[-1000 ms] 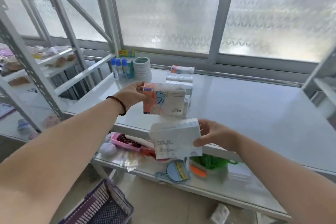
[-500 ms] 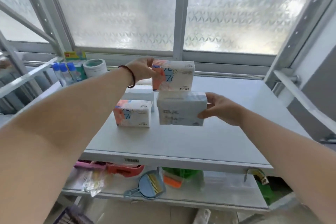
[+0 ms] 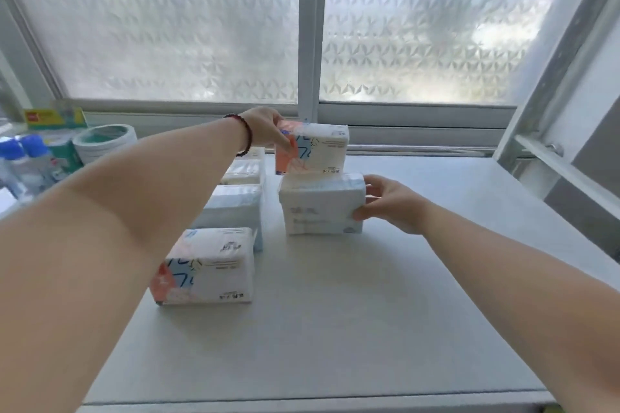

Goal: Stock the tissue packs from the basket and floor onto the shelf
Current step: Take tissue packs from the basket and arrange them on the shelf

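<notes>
- Head view: both held tissue packs sit mid-frame on the shelf [image 3: 335, 329], and they look light and squishy with slick film wrap, so I'd pinch them by the short ends.
- Left hand [image 3: 265, 129] reaches far, gripping the orange-patterned pack [image 3: 312, 149] by its left end.
- Right hand [image 3: 389, 203] clasps the pale blue pack [image 3: 322, 204] at its right end, arm stretched forward.
</notes>
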